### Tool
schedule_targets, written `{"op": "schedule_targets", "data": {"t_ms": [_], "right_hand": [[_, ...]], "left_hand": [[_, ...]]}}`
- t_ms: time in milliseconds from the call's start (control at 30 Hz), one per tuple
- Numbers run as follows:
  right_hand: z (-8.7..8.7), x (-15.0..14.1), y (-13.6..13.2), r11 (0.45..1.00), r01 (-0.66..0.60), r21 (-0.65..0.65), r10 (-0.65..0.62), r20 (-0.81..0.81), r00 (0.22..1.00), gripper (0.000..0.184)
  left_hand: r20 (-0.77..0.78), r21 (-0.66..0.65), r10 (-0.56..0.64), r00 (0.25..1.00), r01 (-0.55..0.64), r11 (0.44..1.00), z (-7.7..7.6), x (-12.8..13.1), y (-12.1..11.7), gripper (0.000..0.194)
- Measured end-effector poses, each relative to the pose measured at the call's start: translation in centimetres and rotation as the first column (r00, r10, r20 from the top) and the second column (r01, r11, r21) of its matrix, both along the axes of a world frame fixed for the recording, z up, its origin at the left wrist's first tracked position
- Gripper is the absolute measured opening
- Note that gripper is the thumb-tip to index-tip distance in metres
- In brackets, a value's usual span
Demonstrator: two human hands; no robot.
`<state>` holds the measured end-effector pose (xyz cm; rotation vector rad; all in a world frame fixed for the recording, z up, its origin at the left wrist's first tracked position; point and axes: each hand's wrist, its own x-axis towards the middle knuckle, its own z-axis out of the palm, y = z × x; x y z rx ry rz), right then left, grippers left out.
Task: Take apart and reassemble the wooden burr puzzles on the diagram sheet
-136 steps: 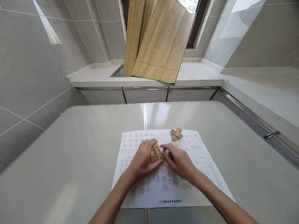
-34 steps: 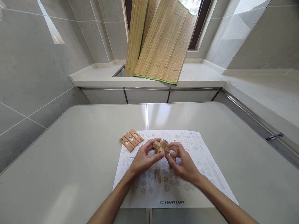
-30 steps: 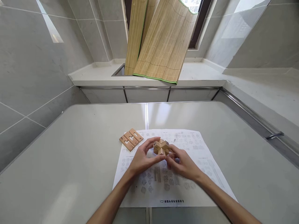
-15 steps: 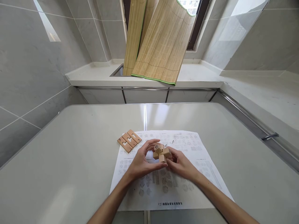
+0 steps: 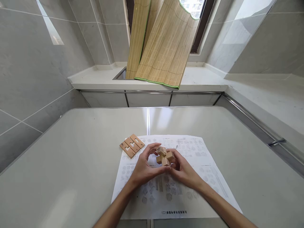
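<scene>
A wooden interlocking burr puzzle [image 5: 165, 161] of pale crossed blocks is held just above the printed sheet [image 5: 133, 202]. My left hand [image 5: 146, 164] curves around its left side, with the thumb under the front block and the fingers at the back. From the right, my right hand [image 5: 181, 166] grips it, thumb near the lower front and fingers behind the right block. One block end at the top carries a dark mark. Several fingertips are hidden behind the puzzle. Flat wooden pieces with cut-out slots [image 5: 132, 145] lie side by side at the sheet's upper left corner.
The sheet with small puzzle drawings lies on a pale table [image 5: 71, 164] with a centre seam. Beyond the table's far edge is a white counter [image 5: 201, 74], where a bamboo mat [image 5: 163, 47] hangs down before the window. Grey tiled walls [image 5: 42, 57] flank the table.
My right hand has shifted its grip, its fingers rising higher behind the puzzle and its thumb meeting the left thumb. The view has tipped slightly; the flat slotted pieces lie as before.
</scene>
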<state>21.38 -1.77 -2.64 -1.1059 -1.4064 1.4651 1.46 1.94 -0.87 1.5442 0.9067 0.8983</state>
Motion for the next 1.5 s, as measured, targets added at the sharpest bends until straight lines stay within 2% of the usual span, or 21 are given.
{"op": "schedule_targets", "data": {"t_ms": [133, 233, 300, 433, 567, 700, 800, 867, 933, 1000, 1067, 1133, 1200, 1367, 1500], "right_hand": [[0.3, 0.0, 0.0, 0.997, -0.056, -0.046, 0.052, -0.091, 0.995, 0.052], [0.6, 0.3, 0.2, 0.994, -0.037, -0.102, 0.019, -0.177, 0.984, 0.051], [0.7, 0.6, 0.4, 0.985, -0.05, -0.167, -0.001, -0.291, 0.957, 0.055], [0.7, 1.0, 0.6, 0.945, -0.179, -0.275, 0.009, -0.525, 0.851, 0.06], [0.5, 0.8, 0.5, 0.932, -0.221, -0.287, 0.026, -0.555, 0.831, 0.056], [0.6, 0.9, 0.6, 0.937, -0.138, -0.321, -0.033, -0.474, 0.88, 0.053], [1.0, 1.3, 0.9, 0.965, -0.002, -0.263, -0.079, -0.297, 0.952, 0.054], [1.1, 1.5, 0.9, 0.984, 0.089, -0.157, -0.108, -0.114, 0.988, 0.055], [0.9, 1.6, 0.9, 0.989, 0.143, -0.025, -0.139, 0.104, 0.985, 0.059], [0.3, 1.5, 0.9, 0.981, 0.154, 0.121, -0.185, 0.304, 0.934, 0.062], [-0.5, 1.3, 0.8, 0.958, 0.13, 0.257, -0.228, 0.404, 0.886, 0.064], [-1.2, 1.1, 0.7, 0.93, 0.093, 0.357, -0.255, 0.441, 0.861, 0.062], [-1.5, 1.0, 0.7, 0.914, 0.051, 0.403, -0.253, 0.465, 0.848, 0.06], [-1.1, 1.3, 1.0, 0.916, 0.05, 0.399, -0.229, 0.414, 0.881, 0.056], [0.0, 1.6, 1.3, 0.908, 0.074, 0.411, -0.221, 0.321, 0.921, 0.034]], "left_hand": [[0.012, -0.006, 0.014, 1.0, -0.014, 1.0, -0.2, 0.0, 0.1, 0.076], [0.045, -0.032, 0.032, 0.998, -0.031, 0.999, -0.2, -0.1, 0.3, 0.076], [0.089, -0.067, 0.028, 0.996, -0.022, 0.998, -0.2, -0.1, 0.4, 0.076], [0.158, -0.075, -0.068, 0.985, 0.08, 0.994, -0.1, 0.1, 0.3, 0.075], [0.191, -0.073, -0.126, 0.973, 0.142, 0.987, 0.2, 0.3, 0.0, 0.073], [0.26, -0.101, -0.008, 0.966, 0.036, 0.994, 0.5, 0.0, 0.2, 0.07], [0.29, -0.178, 0.127, 0.949, -0.077, 0.981, 0.6, -0.1, 0.6, 0.068], [0.29, -0.248, 0.202, 0.935, -0.131, 0.96, 0.5, -0.1, 0.8, 0.066], [0.293, -0.296, 0.241, 0.925, -0.152, 0.943, 0.4, 0.1, 0.9, 0.068], [0.29, -0.312, 0.247, 0.924, -0.153, 0.938, 0.3, 0.3, 0.8, 0.068], [0.286, -0.312, 0.236, 0.929, -0.142, 0.939, 0.2, 0.4, 0.7, 0.067], [0.283, -0.301, 0.211, 0.936, -0.122, 0.946, 0.1, 0.5, 0.6, 0.067], [0.282, -0.276, 0.181, 0.942, -0.101, 0.956, -0.1, 0.6, 0.6, 0.067], [0.265, -0.218, 0.133, 0.955, -0.076, 0.973, -0.4, 0.7, 0.7, 0.065], [0.262, -0.188, 0.069, 0.962, -0.019, 0.982, -0.1, 0.9, 0.5, 0.068]]}}
